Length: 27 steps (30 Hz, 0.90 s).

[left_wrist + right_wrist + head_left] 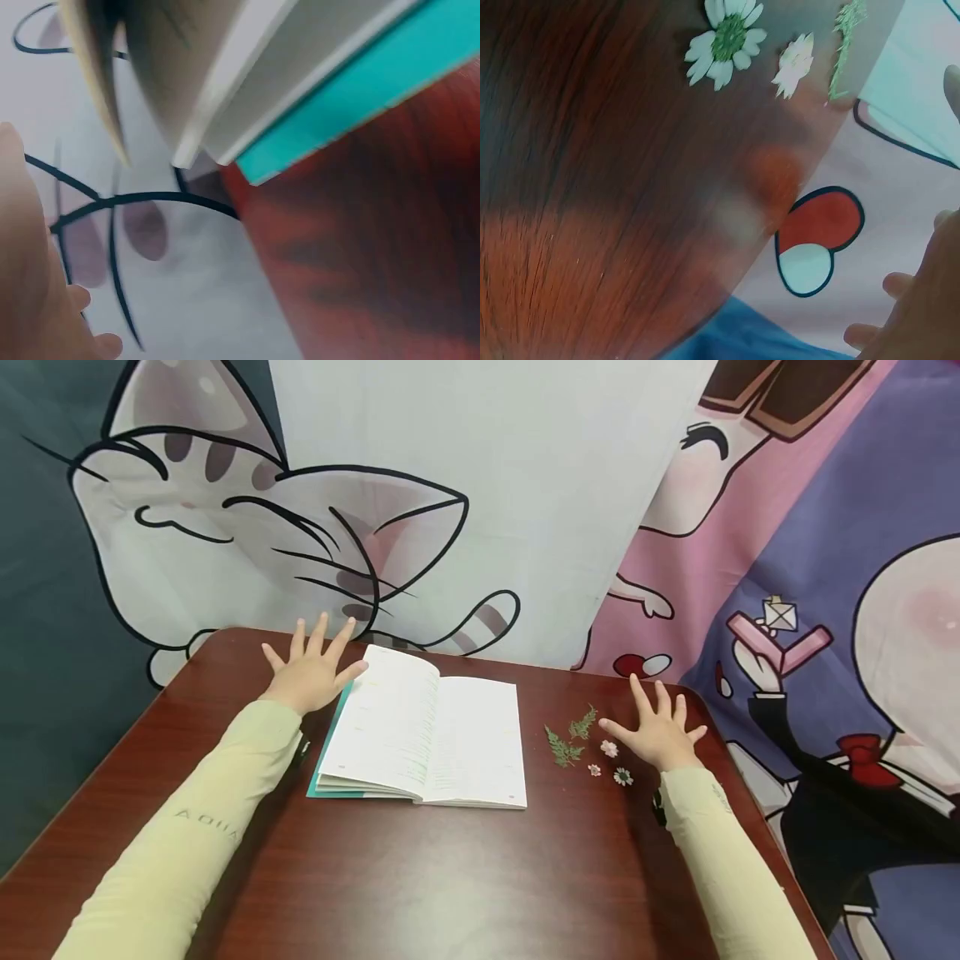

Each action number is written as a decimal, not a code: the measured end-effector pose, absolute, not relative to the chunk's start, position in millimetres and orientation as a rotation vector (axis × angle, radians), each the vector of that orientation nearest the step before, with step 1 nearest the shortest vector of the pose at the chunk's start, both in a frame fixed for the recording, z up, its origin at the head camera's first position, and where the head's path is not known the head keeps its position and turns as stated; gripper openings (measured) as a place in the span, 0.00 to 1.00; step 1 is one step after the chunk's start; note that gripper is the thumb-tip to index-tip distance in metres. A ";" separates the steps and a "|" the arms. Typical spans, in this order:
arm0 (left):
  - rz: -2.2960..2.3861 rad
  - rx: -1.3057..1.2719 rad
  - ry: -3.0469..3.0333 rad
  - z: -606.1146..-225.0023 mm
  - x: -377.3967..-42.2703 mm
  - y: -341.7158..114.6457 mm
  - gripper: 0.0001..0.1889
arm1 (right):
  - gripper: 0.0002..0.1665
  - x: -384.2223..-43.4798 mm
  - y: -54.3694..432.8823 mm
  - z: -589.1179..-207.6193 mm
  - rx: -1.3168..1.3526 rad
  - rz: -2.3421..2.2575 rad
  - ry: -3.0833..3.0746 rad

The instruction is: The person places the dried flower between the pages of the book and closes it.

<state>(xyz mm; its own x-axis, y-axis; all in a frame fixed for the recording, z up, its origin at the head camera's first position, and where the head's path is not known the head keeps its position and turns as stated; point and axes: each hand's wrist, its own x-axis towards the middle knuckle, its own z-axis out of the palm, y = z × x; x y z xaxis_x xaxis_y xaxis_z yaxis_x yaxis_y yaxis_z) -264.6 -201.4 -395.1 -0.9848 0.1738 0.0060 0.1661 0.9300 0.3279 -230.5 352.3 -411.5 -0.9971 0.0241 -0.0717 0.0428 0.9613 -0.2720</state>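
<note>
An open book (472, 739) with white pages and a teal cover lies on the table. My left hand (306, 681) is spread at its upper left corner, thumb overlapping the page edge in the head view. In the left wrist view the teal cover (360, 94) and page edges show close by. My right hand (660, 735), fingers spread and holding nothing, is just right of the pressed flowers and leaves. These are green fern-like leaves (562, 747), a white daisy-like flower (623, 776) with a green centre, and small pale pink flowers (609, 748).
The dark red-brown wooden table (360, 885) has rounded far corners. Behind it hangs a cloth printed with a cartoon cat (225, 527), and at the right more cartoon figures on pink and blue. Pale yellow-green sleeves (195, 810) cover both forearms.
</note>
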 end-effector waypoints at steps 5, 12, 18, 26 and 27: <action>0.545 0.303 3.082 -385.4 -256.6 -194.9 0.47 | 0.63 -226.9 346.6 -410.8 0.005 -0.457 3.068; 0.498 0.424 3.109 -377.6 -231.9 -173.2 0.47 | 0.54 -219.0 329.9 -409.1 -0.125 -0.522 3.094; 0.471 0.659 3.181 -381.1 -208.6 -153.2 0.46 | 0.43 -212.8 310.5 -409.0 -0.205 -0.631 3.083; 0.496 0.853 3.146 -407.9 -192.7 -133.8 0.45 | 0.30 -208.7 290.4 -421.5 -0.284 -0.710 3.078; 0.501 0.849 3.128 -412.0 -191.6 -132.2 0.45 | 0.29 -208.5 288.9 -423.2 -0.285 -0.708 3.069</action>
